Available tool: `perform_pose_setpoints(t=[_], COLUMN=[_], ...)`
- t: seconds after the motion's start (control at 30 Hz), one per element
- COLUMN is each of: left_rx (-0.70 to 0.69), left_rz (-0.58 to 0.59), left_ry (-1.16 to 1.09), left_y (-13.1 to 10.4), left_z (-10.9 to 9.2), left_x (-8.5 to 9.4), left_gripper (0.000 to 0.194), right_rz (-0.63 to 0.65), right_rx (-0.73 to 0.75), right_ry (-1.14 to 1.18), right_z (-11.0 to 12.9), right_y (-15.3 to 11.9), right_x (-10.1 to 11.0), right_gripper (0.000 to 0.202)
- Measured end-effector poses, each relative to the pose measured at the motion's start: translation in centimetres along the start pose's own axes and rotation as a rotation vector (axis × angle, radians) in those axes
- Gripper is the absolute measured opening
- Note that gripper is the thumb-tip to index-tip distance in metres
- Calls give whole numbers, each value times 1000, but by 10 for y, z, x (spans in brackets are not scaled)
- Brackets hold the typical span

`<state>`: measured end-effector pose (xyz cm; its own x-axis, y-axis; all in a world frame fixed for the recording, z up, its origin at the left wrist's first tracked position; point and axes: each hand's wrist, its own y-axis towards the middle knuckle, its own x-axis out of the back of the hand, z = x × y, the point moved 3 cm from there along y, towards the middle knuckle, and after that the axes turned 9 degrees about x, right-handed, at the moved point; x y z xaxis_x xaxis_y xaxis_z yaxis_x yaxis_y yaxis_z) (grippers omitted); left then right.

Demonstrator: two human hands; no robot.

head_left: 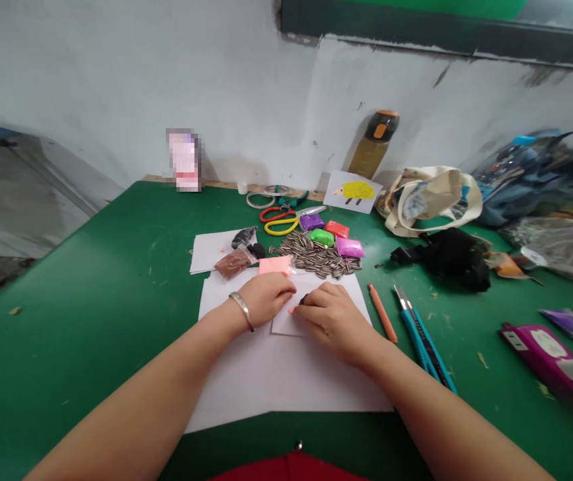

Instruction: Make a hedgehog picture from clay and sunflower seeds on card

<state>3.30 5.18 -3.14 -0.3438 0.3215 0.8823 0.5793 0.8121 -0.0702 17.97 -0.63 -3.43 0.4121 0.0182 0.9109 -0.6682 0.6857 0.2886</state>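
Head view: our left hand (271,298) had curled fingers, any hold unclear; the white card (284,327) beneath seemed light, bendable, best taken by its edges; above it, our right hand (333,319) pinched a dark lump (303,299), probably soft.

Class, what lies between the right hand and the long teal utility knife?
The head view shows a slender orange stick on the green tabletop.

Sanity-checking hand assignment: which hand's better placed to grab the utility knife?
Right hand, probably: the teal utility knife lies beside the right forearm; the left hand would cross over. Caveat: the right seems to pinch something small and dark.
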Motion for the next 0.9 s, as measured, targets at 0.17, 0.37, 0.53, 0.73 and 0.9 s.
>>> perform_pose_setpoints(t=[0.17, 0.37, 0.53, 0.73, 0.9], left_rx=[-3, -6, 5, 8, 0], left_rz=[-7, -14, 5, 0, 4], left_ry=[11, 10, 11, 16, 14], left_y=[-1, 0, 0, 1, 0], left_z=[0, 1, 1, 2, 1], left_x=[0, 0, 0, 0, 0], left_gripper=[22, 21, 22, 22, 21], right_rz=[28, 5, -62, -21, -4], right_rx=[-7, -17, -34, -22, -24], right_ry=[-36, 7, 56, 31, 28], right_z=[1, -4, -12, -5, -2], right_y=[2, 1, -1, 0, 0], right_x=[-2, 0, 7, 6, 5], right_gripper=[25, 24, 26, 24, 24])
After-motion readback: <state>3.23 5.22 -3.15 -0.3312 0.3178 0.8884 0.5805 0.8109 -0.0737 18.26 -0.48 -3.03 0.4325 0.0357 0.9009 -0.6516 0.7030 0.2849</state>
